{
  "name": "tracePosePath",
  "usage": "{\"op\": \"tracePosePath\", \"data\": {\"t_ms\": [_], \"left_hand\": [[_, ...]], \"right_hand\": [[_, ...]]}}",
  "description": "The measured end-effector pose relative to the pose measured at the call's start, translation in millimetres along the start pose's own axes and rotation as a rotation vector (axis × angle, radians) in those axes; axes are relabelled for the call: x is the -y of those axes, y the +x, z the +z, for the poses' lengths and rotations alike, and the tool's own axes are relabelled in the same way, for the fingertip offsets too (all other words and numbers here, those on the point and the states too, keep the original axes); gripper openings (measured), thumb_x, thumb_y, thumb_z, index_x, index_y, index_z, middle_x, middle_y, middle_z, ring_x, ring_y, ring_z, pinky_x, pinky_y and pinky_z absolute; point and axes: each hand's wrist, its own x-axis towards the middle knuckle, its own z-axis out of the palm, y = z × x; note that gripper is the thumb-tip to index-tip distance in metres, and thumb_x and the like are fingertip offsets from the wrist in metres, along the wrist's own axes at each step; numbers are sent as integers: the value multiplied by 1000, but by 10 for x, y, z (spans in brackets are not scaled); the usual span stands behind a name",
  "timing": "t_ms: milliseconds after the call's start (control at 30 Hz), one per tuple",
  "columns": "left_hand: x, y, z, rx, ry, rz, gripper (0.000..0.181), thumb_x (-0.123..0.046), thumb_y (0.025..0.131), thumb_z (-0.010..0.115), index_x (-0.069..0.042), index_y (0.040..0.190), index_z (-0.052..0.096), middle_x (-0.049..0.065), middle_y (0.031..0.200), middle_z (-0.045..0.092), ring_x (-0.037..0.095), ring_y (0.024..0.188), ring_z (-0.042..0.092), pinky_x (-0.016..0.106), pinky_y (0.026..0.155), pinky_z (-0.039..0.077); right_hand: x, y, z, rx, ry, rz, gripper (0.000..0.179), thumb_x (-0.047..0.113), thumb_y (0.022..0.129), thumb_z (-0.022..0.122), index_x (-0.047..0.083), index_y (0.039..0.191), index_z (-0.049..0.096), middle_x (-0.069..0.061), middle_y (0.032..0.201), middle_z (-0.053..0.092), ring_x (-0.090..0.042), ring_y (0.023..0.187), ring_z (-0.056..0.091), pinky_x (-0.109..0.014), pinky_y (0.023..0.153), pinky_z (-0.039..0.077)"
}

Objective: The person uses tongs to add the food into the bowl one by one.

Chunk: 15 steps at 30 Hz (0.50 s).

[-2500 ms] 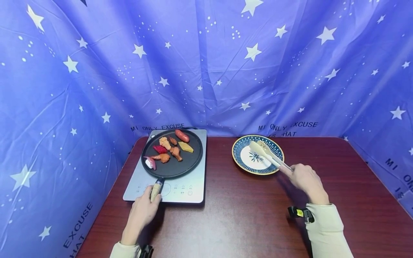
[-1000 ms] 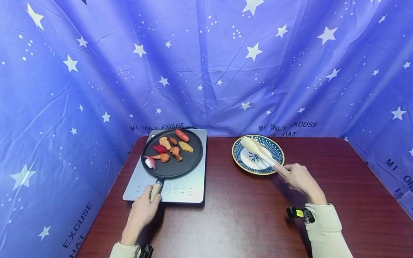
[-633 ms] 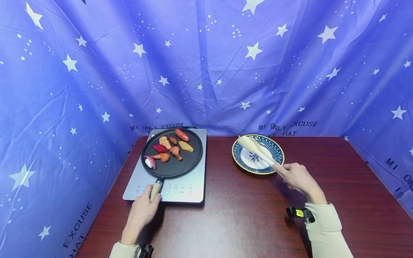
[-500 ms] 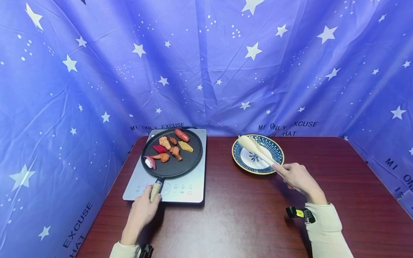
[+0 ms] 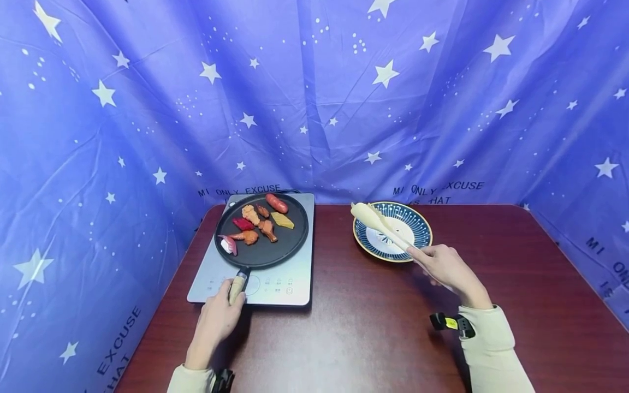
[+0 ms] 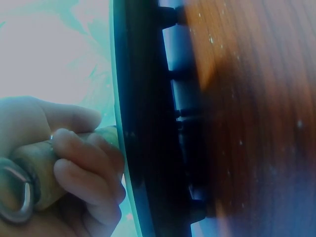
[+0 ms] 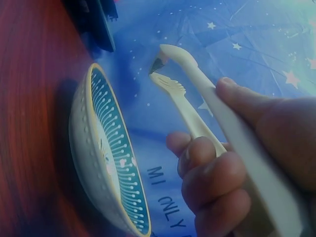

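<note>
In the head view, my left hand grips the wooden handle of a round black frying pan. The left wrist view shows its fingers curled round that handle. Several food pieces lie in the pan: a red sausage, a chicken drumstick, a yellow piece and a purple-and-white piece among them. My right hand holds cream-coloured tongs above the left side of a blue-and-white plate. A small pinkish, dark patch shows between the tong tips; I cannot tell what it is.
The pan rests on a silver induction cooker at the left of the dark red table. Starry blue curtains stand behind and at both sides. Black bands are at both wrists.
The tongs have turned and moved left, from over the plate's middle to its left rim, and my right hand has shifted slightly left with them. My left hand keeps its grip on the handle.
</note>
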Motion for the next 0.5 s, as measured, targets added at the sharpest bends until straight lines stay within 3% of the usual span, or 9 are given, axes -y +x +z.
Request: {"op": "tracePosePath", "data": {"t_ms": [200,500], "left_hand": [[-4,5,-11,10,-5,-3,40,-28,91,55,-12,128,50,5,65,49,22,58,48,36,51,37],[-6,2,-13,13,-10,-6,41,-28,91,55,-12,128,49,5,66,49,22,58,48,35,51,36]], "right_hand": [[121,24,50,4,5,-39,53,56,92,48,11,64,54,-7,56,51,-19,42,50,-33,44,39],[353,60,152,26,32,-75,55,53,93,49,6,65,55,-6,55,52,-20,41,51,-34,39,38]]}}
